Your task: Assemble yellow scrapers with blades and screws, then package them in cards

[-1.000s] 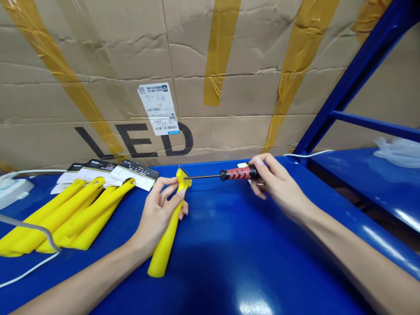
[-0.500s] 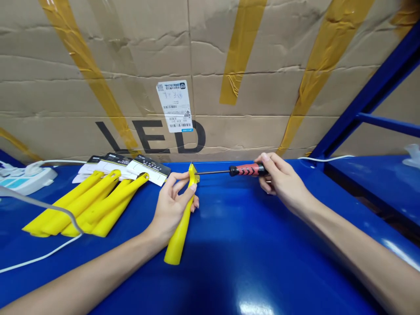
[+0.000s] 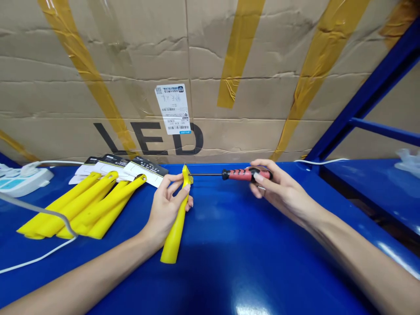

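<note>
My left hand (image 3: pixel 167 208) is closed around the upper part of a yellow tool (image 3: pixel 175 236), whose wide end points down toward me over the blue table (image 3: pixel 210 271). My right hand (image 3: pixel 278 186) grips the red and black handle of a screwdriver (image 3: pixel 239 174). The screwdriver lies level, and its shaft reaches left to the head of the yellow tool. Exactly how the tip meets the head is too small to tell. On the left, several yellow handles (image 3: pixel 78 201) lie side by side, with black and white cards (image 3: pixel 146 170) at their far ends.
A large cardboard box (image 3: pixel 210 61) marked LED stands along the back. At the left edge are a white power strip (image 3: pixel 24 181) and a looping cable (image 3: pixel 39 208). A blue metal frame (image 3: pixel 361 96) rises at the right, near clear plastic (image 3: pixel 408 162).
The fingers of my right hand have shifted on the screwdriver handle, which has turned. The view has shifted slightly, and both hands with their tools appear a little further left.
</note>
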A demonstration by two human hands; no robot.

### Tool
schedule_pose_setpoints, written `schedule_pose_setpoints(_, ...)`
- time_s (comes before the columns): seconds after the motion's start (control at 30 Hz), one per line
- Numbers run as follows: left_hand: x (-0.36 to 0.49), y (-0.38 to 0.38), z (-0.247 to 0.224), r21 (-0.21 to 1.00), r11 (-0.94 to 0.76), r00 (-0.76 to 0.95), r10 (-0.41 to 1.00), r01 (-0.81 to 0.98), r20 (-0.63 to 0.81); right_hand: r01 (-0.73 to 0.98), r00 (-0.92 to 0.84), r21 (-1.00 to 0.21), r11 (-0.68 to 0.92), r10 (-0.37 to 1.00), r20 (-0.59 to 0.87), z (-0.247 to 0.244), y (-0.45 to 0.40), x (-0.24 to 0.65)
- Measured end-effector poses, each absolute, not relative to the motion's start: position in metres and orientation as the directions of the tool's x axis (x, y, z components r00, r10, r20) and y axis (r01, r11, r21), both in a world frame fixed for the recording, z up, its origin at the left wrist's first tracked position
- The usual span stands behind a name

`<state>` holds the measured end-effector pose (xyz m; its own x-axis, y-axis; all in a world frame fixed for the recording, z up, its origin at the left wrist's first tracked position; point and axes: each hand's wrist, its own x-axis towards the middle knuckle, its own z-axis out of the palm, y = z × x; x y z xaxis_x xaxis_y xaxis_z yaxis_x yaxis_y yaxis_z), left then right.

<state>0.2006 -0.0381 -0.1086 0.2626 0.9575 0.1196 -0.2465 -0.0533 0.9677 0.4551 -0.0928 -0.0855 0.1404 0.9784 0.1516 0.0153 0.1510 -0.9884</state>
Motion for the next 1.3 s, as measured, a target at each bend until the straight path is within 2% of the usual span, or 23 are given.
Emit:
schedule_pose_setpoints(0.1,0.201,-0.039,-0.108,0.971,-0.058,0.284,0.951,-0.234,0.125,0.115,0.269,-0.986,0.121,0.952,0.148,-0.087,-0.092,0.456)
schedule_pose_setpoints(0.23,0.201,-0.040,-0.107,0.968,-0.056,0.251,0.961,-0.246,0.119,-0.142,0.124,-0.985,0.093,0.989,0.076,-0.087,-0.091,0.457)
schedule_pose_setpoints(0.27,0.201,-0.040,-0.107,0.968,-0.056,0.259,0.958,-0.243,0.120,-0.147,0.120,-0.984,0.097,0.990,0.079,-0.087,-0.091,0.457)
schedule_pose_setpoints(0.4,0.201,-0.041,-0.106,0.973,-0.063,0.289,0.949,-0.224,0.128,0.028,0.267,-0.996,0.086,0.959,0.091,-0.090,-0.088,0.456)
schedule_pose_setpoints(0.57,0.202,-0.041,-0.104,0.971,-0.041,0.261,0.960,-0.237,0.104,-0.261,0.109,-0.964,0.046,0.994,0.018,-0.089,-0.091,0.454)
schedule_pose_setpoints(0.77,0.200,-0.043,-0.104,0.977,-0.037,0.301,0.948,-0.212,0.101,-0.102,0.250,-0.986,0.130,0.963,0.101,-0.101,-0.088,0.452)
schedule_pose_setpoints(0.9,0.200,-0.042,-0.103,0.976,-0.035,0.296,0.950,-0.216,0.099,-0.248,0.187,-0.966,0.070,0.982,0.023,-0.101,-0.089,0.451)
schedule_pose_setpoints(1.0,0.201,-0.040,-0.101,0.977,-0.027,0.294,0.952,-0.213,0.090,-0.328,0.156,-0.942,0.067,0.988,0.016,-0.099,-0.089,0.451)
schedule_pose_setpoints(1.2,0.202,-0.038,-0.099,0.978,-0.006,0.289,0.955,-0.208,0.068,-0.078,0.283,-0.991,0.104,0.956,0.078,-0.107,-0.084,0.450)
schedule_pose_setpoints(1.3,0.202,-0.038,-0.097,0.970,0.003,0.264,0.962,-0.241,0.062,-0.104,0.238,-0.992,0.066,0.970,0.040,-0.103,-0.087,0.445)
